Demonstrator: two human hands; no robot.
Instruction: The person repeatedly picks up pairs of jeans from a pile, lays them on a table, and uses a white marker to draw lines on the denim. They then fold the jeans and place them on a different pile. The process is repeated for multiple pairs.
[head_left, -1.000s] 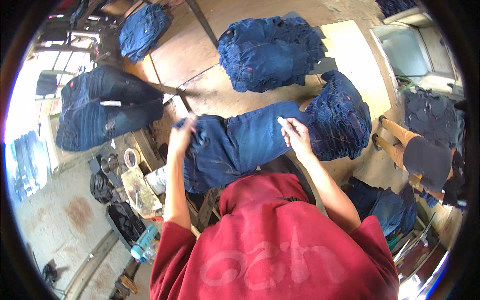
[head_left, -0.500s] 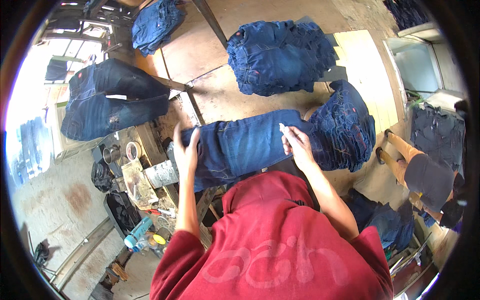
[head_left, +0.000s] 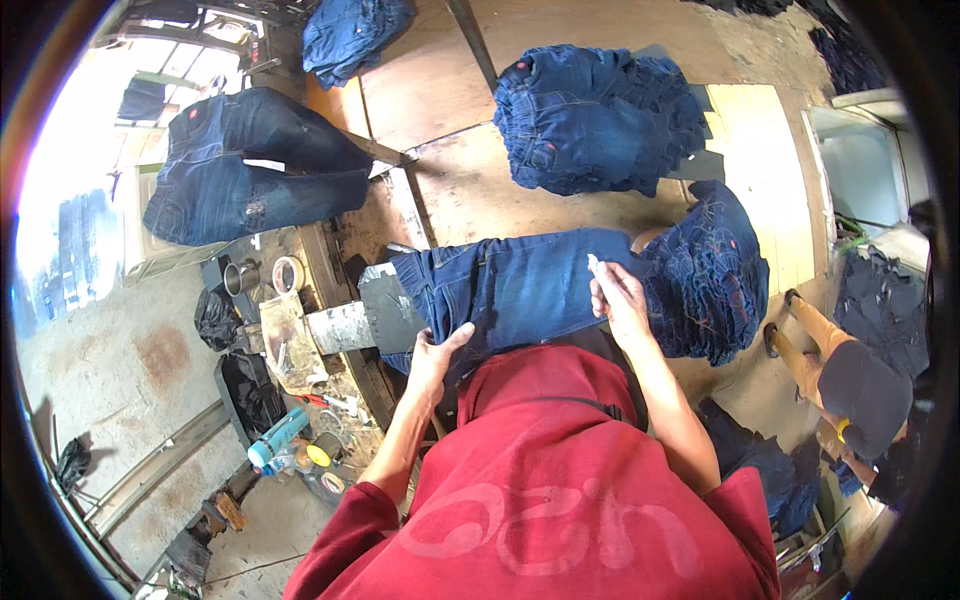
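Observation:
A dark blue jeans leg (head_left: 535,285) is drawn over a grey-wrapped board (head_left: 384,308), whose bare end shows on the left. By the near left edge of the denim is my left hand (head_left: 432,365), its thumb spread from the fingers and resting against the cloth. Some of its fingers are partly hidden. My right hand (head_left: 622,300) is closed in a pinch over the right part of the leg. Between its fingertips sticks up a small white piece (head_left: 594,262), too small to name. To the right, the leg meets a bunched heap of jeans (head_left: 710,280).
Folded jeans are piled (head_left: 600,125) on the wooden table (head_left: 470,205). Another pair (head_left: 255,165) hangs spread at the left. A tape roll (head_left: 288,274), a metal cup (head_left: 240,277) and a turquoise bottle (head_left: 278,438) sit left. Another person (head_left: 862,370) is at far right.
My left hand has come down from the leg's left end to its near edge, uncovering the grey board end. The right hand still pinches the white piece. The whole view has shifted slightly.

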